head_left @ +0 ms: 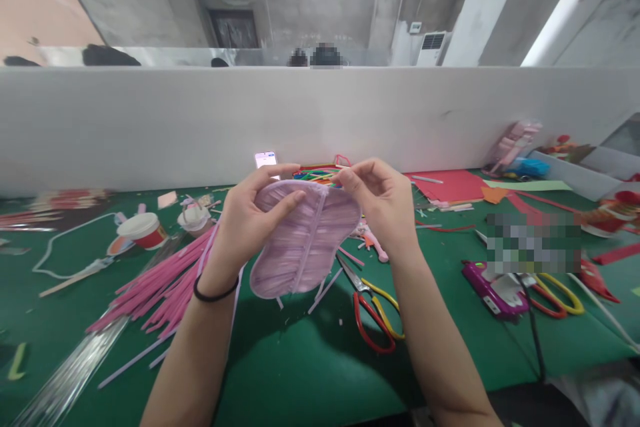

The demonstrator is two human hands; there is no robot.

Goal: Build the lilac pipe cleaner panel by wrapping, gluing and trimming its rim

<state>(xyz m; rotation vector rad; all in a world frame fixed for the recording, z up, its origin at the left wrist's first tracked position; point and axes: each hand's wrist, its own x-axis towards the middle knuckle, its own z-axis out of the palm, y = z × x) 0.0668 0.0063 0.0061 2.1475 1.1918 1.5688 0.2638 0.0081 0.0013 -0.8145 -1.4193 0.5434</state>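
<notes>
My left hand grips a lilac leaf-shaped piece by its upper left, thumb across the front and fingers behind. The piece looks made of fuzzy stems, with a rounded outline, a central rib and many cross strands. At its top edge, near the rib's end, my right hand pinches thumb and forefinger together; what lies between them is too small to make out. Loose lilac strips hang or lie just below the piece. Scissors with red and yellow handles lie beneath my right forearm. Pink stems are bundled beside my left wrist.
A white partition stands behind the green table. At left are a paper cup and clear strips. A phone leans at the back. Red paper, a purple device and more scissors lie right.
</notes>
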